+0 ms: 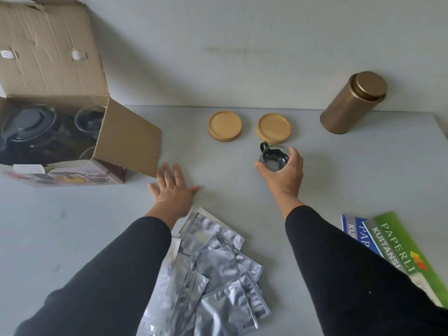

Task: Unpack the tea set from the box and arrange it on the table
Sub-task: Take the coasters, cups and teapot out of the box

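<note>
An open cardboard box [126,139] stands at the left of the grey table [242,197]. Inside it lie a teapot with a black lid [26,127] and glass cups [89,120]. Two round wooden coasters sit at the back, one on the left [225,126] and one on the right [274,127]. My right hand [283,173] grips a small glass cup with a black handle [274,157] just in front of the right coaster. My left hand [173,187] lies flat and spread on the table beside the box flap, holding nothing.
A gold cylindrical tin [351,103] stands at the back right against the wall. A heap of silver foil pouches [213,270] lies near the front between my arms. Green and blue paper booklets [397,241] lie at the right edge.
</note>
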### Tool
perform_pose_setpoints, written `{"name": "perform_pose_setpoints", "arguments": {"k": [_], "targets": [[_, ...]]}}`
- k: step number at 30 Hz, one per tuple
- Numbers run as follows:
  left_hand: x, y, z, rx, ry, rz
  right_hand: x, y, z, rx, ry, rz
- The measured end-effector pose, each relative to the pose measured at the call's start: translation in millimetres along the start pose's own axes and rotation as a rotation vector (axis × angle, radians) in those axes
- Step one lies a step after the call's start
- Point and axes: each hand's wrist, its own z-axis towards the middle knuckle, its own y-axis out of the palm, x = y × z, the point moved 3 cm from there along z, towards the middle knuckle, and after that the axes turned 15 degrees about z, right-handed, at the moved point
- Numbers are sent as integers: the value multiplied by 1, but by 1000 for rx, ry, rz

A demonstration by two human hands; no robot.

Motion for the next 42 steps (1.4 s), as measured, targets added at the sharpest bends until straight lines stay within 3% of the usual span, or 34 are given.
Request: {"name": "perform_pose_setpoints", "arguments": {"k": [5, 10, 16, 24, 30, 42], "targets": [[0, -1, 1, -5, 5, -3, -2, -3, -1, -66, 26, -38], [-8, -8, -6, -28, 72, 21, -36, -9, -14, -8, -179, -154], [-46, -8, -40, 106, 228, -189, -104, 31, -45, -96, -332, -45], [-134, 7, -46, 150, 3, -358, -186, 130, -112, -351, -456, -18], [-191, 15, -36, -39, -407, -466, -223, 205, -141, -548, -511, -156], [-202, 8, 4, -288, -394, -314, -230, 301, -128, -557, -479, -837]]}}
